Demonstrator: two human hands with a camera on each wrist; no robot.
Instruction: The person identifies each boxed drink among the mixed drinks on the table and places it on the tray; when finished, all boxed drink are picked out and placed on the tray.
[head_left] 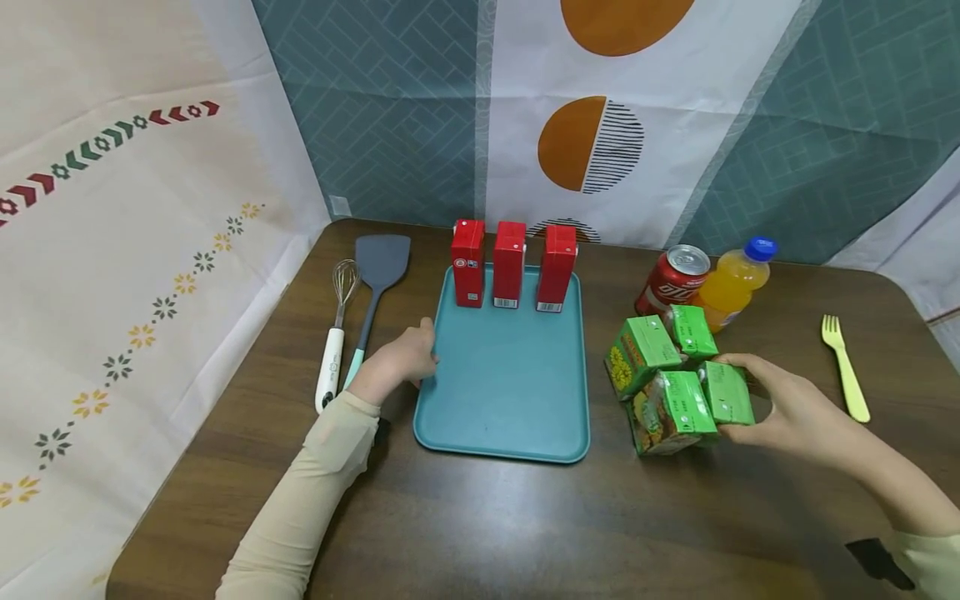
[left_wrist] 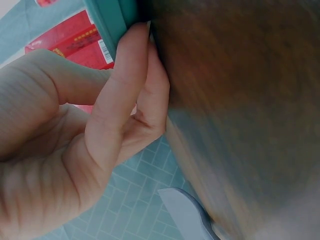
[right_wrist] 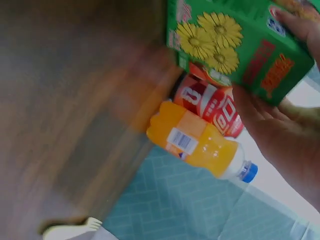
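The left hand [head_left: 405, 354] holds the left rim of the teal tray [head_left: 502, 383]; in the left wrist view its fingers curl at the tray's edge [left_wrist: 111, 25]. Three red cartons [head_left: 508, 265] stand in a row at the tray's back. Right of the tray is a cluster of green cartons [head_left: 641, 354]. The right hand [head_left: 787, 408] grips the rightmost green carton [head_left: 726, 392], thumb and fingers on opposite sides. In the right wrist view, yellow flowers show on the gripped carton [right_wrist: 235, 47].
A red can [head_left: 672, 279] and an orange drink bottle [head_left: 731, 283] stand behind the green cartons. A yellow fork [head_left: 846, 367] lies at the right. Left of the tray lie a whisk [head_left: 331, 358] and a grey spatula [head_left: 381, 262]. Patterned cloth hangs behind the table.
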